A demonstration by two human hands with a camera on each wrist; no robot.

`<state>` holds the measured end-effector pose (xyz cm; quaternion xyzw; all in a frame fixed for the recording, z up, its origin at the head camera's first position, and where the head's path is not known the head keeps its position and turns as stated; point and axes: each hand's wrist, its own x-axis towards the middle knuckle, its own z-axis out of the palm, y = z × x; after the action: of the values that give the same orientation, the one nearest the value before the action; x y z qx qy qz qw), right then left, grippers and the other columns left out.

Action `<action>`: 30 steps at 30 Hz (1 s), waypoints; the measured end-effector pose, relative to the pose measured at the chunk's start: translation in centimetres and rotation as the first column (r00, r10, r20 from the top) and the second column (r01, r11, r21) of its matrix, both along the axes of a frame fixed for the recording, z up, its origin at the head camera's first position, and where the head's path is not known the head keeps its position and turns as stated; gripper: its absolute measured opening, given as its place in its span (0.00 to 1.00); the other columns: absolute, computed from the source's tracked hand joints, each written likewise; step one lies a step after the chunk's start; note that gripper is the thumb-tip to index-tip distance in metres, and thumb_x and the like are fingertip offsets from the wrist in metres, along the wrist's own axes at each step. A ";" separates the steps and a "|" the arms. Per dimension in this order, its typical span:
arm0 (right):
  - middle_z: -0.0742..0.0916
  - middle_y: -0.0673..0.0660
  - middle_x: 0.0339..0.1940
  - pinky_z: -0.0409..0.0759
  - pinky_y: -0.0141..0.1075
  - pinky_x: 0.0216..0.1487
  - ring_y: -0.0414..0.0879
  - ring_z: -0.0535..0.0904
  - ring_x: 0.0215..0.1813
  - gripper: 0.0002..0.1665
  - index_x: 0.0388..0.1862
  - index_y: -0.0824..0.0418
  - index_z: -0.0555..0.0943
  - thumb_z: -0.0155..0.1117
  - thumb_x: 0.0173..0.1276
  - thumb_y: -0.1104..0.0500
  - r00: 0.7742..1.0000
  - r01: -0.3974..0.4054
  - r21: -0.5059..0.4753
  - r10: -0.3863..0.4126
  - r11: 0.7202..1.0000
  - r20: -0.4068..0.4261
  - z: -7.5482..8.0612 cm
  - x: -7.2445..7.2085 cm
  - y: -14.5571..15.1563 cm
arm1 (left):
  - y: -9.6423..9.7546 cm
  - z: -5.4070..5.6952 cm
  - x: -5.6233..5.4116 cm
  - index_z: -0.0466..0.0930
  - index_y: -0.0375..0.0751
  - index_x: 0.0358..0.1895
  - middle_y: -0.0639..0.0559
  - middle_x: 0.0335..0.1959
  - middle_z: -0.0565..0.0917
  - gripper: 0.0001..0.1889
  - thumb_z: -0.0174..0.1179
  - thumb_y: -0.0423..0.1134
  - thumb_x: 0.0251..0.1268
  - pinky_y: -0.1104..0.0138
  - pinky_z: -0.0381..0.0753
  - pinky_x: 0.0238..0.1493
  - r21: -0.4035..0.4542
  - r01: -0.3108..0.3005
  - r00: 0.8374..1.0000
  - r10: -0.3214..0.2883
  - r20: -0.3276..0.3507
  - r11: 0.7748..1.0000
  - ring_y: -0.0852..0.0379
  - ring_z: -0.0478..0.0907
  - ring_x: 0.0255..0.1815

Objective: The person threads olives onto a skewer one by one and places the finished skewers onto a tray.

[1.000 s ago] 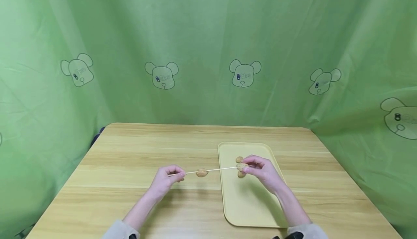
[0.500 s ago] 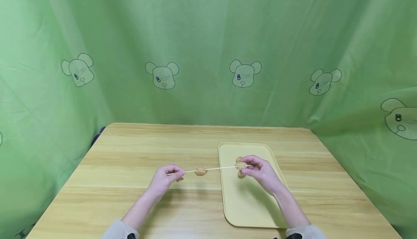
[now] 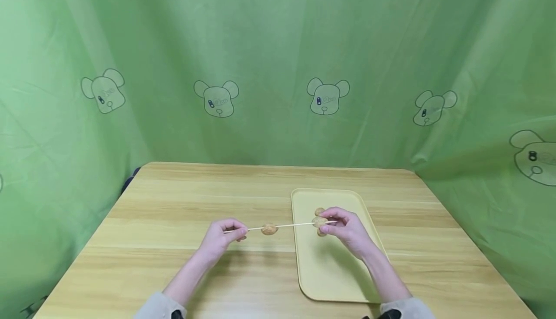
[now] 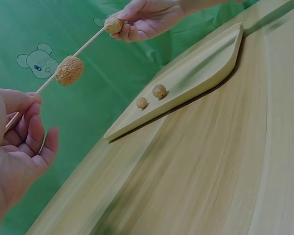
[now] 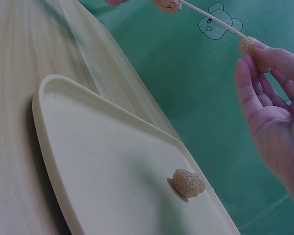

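Note:
My left hand pinches a thin wooden skewer near its left end, held over the table. A wrinkled brown ball is threaded on it just beyond my left fingers. With thumb and fingers my right hand grips a second wrinkled ball, lighter brown, near the skewer's right end. In the head view the skewer's tip sticks out past this ball, between thumb and fingers. Two more brown balls lie on the tray below, one larger ball and one smaller ball; my right hand partly hides them from the head view.
A pale yellow rectangular tray with a low rim lies on the right half of the wooden table. Green curtains printed with bear heads hang behind and at both sides.
The ball in my right hand has shifted slightly left along the skewer, and more of the tip shows beyond it. My left hand keeps its hold with hardly any movement.

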<state>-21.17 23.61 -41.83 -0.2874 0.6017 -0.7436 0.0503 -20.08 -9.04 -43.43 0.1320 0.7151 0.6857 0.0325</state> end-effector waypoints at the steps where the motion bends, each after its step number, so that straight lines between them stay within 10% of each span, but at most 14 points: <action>1: 0.83 0.54 0.46 0.81 0.36 0.41 0.42 0.81 0.39 0.21 0.43 0.60 0.81 0.57 0.55 0.79 1.000 0.004 -0.002 -0.004 1.000 0.006 0.0 0.0 -0.1 | 0.1 0.1 0.0 0.76 0.18 0.36 0.42 0.28 0.81 0.10 0.59 0.26 0.57 0.70 0.75 0.36 0.000 0.001 1.000 -0.001 0.002 1.000 0.62 0.75 0.28; 30: 0.84 0.54 0.39 0.79 0.30 0.39 0.41 0.81 0.37 0.22 0.43 0.61 0.83 0.54 0.55 0.80 0.997 -0.069 -0.102 0.070 0.992 0.010 -0.7 -0.5 -1.8 | 0.9 0.3 -0.1 0.77 0.19 0.35 0.50 0.25 0.80 0.09 0.60 0.27 0.56 0.69 0.75 0.36 -0.004 0.004 1.000 -0.004 0.009 1.000 0.60 0.75 0.28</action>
<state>-21.66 21.77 -42.49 -0.3053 0.5522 -0.7731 0.0656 -20.15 -8.09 -43.12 0.1306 0.7160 0.6848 0.0374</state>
